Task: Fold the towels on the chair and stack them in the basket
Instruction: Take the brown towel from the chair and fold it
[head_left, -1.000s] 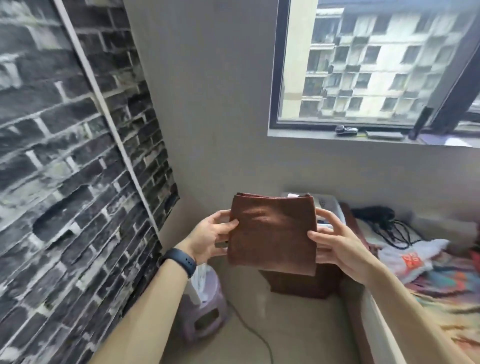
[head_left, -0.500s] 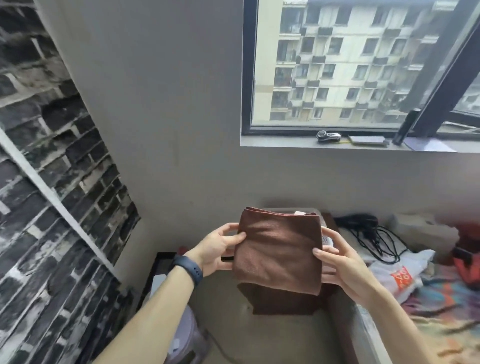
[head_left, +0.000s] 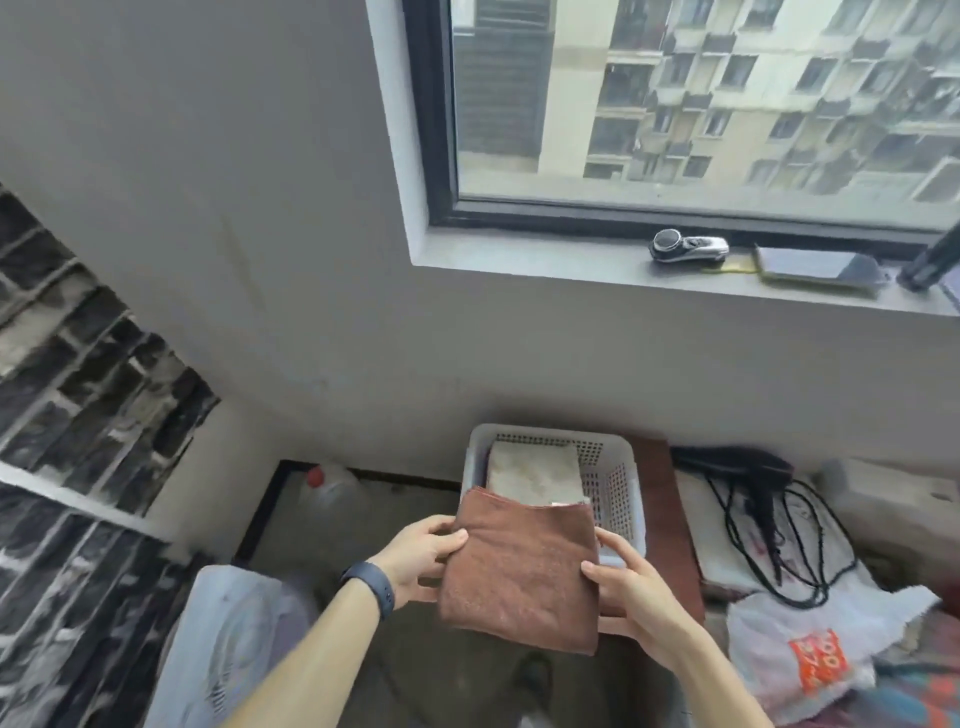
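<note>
We pinch the folded brown towel (head_left: 519, 571) w/ left hand (head_left: 418, 556) & right hand (head_left: 636, 600) fingers; pale towel (head_left: 535, 473) is in basket (head_left: 618, 488), ours isn't yet.

**A:** One camera carried this one, worn on the person's head. It looked forward and down.

**B:** And it sat close. Both forearms ran in from the bottom edge, and the left hand (head_left: 421, 558) and right hand (head_left: 634, 597) held the brown towel (head_left: 519, 577) low and centre, just under the lens.

**A:** The basket (head_left: 631, 499) lay just beyond, and the camera saw down into it from above.

**B:** The wide angle caught plenty. The window (head_left: 701, 104) and its sill (head_left: 545, 265) filled the upper right, and the brick-pattern wall (head_left: 78, 389) bent along the left edge.

**A:** It faced the grey wall (head_left: 234, 182), and the horizon was tilted a touch.
</note>
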